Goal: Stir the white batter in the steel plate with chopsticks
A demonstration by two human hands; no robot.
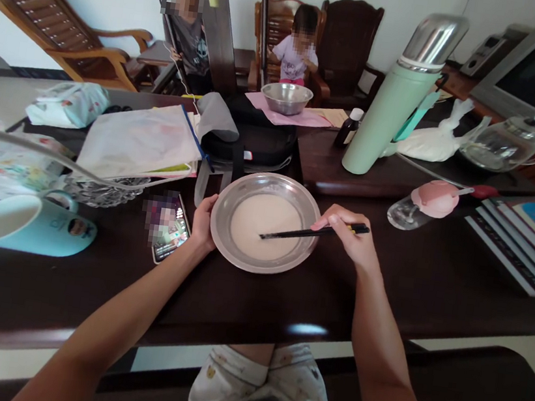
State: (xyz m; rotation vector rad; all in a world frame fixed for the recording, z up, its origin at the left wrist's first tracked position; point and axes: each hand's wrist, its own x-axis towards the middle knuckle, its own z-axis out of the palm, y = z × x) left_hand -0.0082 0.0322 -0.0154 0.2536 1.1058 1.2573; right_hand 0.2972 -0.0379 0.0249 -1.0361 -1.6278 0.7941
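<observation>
A wide metal bowl (259, 266) stands on the dark table in front of me, holding a pale, milky liquid (270, 217). My left hand (204, 222) grips the bowl's left rim. In my right hand (345, 232) are black chopsticks (293, 233), slanting down to the left over the bowl's right rim. Their tips dip into the liquid near its middle. Just left of my left hand lies a phone (172, 231) with its screen lit.
A light blue mug (32, 225) and a glass dish (106, 191) are at the left. On the right stand a green thermos (391, 105), a pink-lidded cup (422, 204) and stacked books (523, 241). A black bag (261, 137) and a smaller metal bowl (286, 100) lie beyond. Two people are behind the table.
</observation>
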